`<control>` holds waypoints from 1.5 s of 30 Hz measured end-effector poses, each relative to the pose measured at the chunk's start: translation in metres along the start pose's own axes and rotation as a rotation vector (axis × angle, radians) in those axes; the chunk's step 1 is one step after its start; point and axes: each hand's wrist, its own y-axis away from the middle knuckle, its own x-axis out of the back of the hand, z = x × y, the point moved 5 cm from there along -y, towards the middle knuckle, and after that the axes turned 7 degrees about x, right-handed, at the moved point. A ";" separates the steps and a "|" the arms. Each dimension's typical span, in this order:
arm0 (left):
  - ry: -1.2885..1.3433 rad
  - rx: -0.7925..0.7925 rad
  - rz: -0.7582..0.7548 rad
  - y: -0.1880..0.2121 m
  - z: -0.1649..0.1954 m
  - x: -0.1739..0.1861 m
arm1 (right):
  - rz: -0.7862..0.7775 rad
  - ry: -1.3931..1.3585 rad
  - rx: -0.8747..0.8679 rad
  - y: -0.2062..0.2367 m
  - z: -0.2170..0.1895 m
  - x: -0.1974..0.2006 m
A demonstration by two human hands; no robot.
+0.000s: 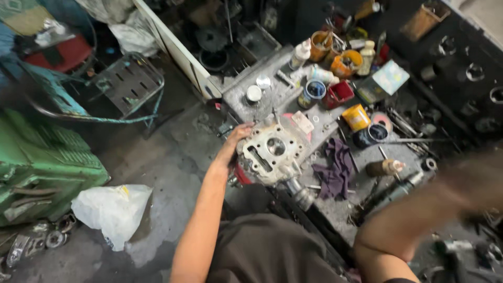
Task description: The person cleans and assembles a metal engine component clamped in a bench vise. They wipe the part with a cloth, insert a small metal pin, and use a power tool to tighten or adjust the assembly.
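A grey metal engine cylinder head [272, 152] rests tilted at the near edge of a dirty workbench [246, 105]. My left hand [234, 141] grips its left side, thumb over the top edge. My right hand [474, 178] is a motion blur at the right, above the bench; I cannot tell whether it holds anything. A dark purple rag [335, 165] lies just right of the cylinder head. A metal pipe stub [299, 195] sticks out below the head.
Jars, tins and a yellow can [356, 116] crowd the back of the bench, with a red tray [340, 93] among them. A white plastic bag [112, 209] lies on the stained floor. A green machine [42, 162] stands at left, a metal chair [126, 84] behind it.
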 end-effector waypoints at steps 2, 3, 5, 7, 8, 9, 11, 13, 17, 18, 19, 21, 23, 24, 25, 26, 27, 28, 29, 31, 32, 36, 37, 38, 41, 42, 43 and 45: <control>0.005 -0.006 -0.002 0.003 0.003 -0.004 | 0.002 0.445 -0.202 0.028 0.052 0.012; -0.002 -0.016 -0.005 0.005 0.004 -0.005 | -0.156 0.646 -0.359 0.057 0.080 0.013; 0.011 -0.015 -0.001 0.008 0.003 -0.005 | -0.419 0.863 -0.568 0.125 0.123 0.023; -0.109 -0.092 0.052 0.011 0.002 0.005 | -0.505 0.881 -0.634 0.185 0.149 0.037; -0.241 -0.176 0.105 0.016 0.002 0.015 | -0.439 0.818 -0.758 0.209 0.157 0.047; -0.370 -0.261 0.160 0.022 0.000 0.027 | -0.374 0.750 -0.880 0.229 0.163 0.054; -0.510 -0.443 0.468 0.040 -0.006 0.067 | -0.396 0.913 -0.913 0.241 0.164 0.055; -0.609 -0.486 0.677 0.068 -0.025 0.108 | -0.371 0.941 -0.919 0.240 0.162 0.056; -1.085 0.528 0.596 0.126 -0.130 0.166 | -0.241 0.874 -0.796 0.216 0.150 0.049; -1.128 0.770 0.434 0.147 -0.160 0.170 | -0.204 0.896 -0.751 0.211 0.147 0.053; -1.158 0.861 0.338 0.163 -0.182 0.169 | -0.180 0.953 -0.719 0.208 0.146 0.059; -1.222 0.938 0.225 0.185 -0.208 0.162 | -0.132 1.056 -0.640 0.203 0.146 0.072; -1.283 0.935 0.183 0.195 -0.215 0.162 | -0.275 1.115 -0.578 0.199 0.157 0.077; -1.322 0.925 0.158 0.196 -0.211 0.161 | -0.350 1.144 -0.546 0.196 0.162 0.076; -1.361 0.915 0.126 0.197 -0.202 0.158 | -0.392 1.161 -0.526 0.192 0.167 0.074; -1.403 0.903 0.086 0.196 -0.188 0.154 | -0.438 1.182 -0.514 0.188 0.169 0.070; -1.426 0.883 0.052 0.198 -0.171 0.147 | -0.486 1.204 -0.508 0.182 0.169 0.064; -1.417 0.857 -0.020 0.198 -0.150 0.136 | -0.403 1.193 -0.540 0.174 0.163 0.061; -1.281 0.768 -0.062 0.198 -0.126 0.119 | -0.313 1.181 -0.567 0.165 0.152 0.056; -1.021 0.560 -0.097 0.196 -0.071 0.072 | -0.213 1.125 -0.574 0.142 0.121 0.040; -0.916 0.388 -0.028 0.195 -0.042 0.044 | -0.204 1.080 -0.555 0.130 0.099 0.029; -0.868 -0.311 -0.032 0.196 0.053 -0.087 | -0.571 0.735 -0.548 0.102 0.018 -0.036; -0.911 -0.493 -0.081 0.196 0.065 -0.119 | -0.714 0.622 -0.587 0.103 0.002 -0.054; -0.978 -0.536 -0.148 0.190 0.067 -0.148 | -0.760 0.520 -0.548 0.104 -0.011 -0.072; -1.079 -0.557 -0.297 0.178 0.059 -0.200 | -0.876 0.360 -0.465 0.116 -0.042 -0.104; -1.064 -0.487 -0.307 0.172 0.055 -0.205 | -0.772 0.395 -0.559 0.120 -0.045 -0.099; -1.055 -0.422 -0.317 0.167 0.049 -0.207 | -0.661 0.427 -0.643 0.127 -0.045 -0.090; -1.096 -0.187 -0.220 0.157 0.033 -0.199 | -0.427 0.586 -0.815 0.144 -0.036 -0.054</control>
